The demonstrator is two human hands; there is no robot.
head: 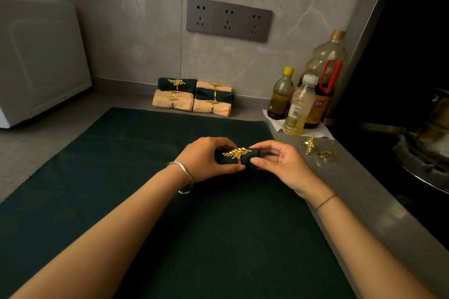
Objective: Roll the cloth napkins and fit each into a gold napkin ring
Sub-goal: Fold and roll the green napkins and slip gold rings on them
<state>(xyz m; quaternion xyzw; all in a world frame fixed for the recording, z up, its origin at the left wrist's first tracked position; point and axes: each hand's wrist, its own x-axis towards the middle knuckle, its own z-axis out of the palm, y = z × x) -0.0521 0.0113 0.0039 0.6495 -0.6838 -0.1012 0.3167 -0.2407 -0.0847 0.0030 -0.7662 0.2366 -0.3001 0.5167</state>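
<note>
Rolled green napkin [245,158], ringed in gold [237,154], pinched between left hand [206,160] and right hand [281,165].

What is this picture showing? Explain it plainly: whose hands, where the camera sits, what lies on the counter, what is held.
No machine here: a person works with two bare hands. The picture comes from a camera worn on the head, looking down. The left hand and right hand together hold a rolled dark green napkin, already inside a gold leaf ring. Beneath lies a dark green cloth on the grey counter. By the wall sit finished napkin rolls, peach and green. On the right stand three bottles and two spare gold rings.
</note>
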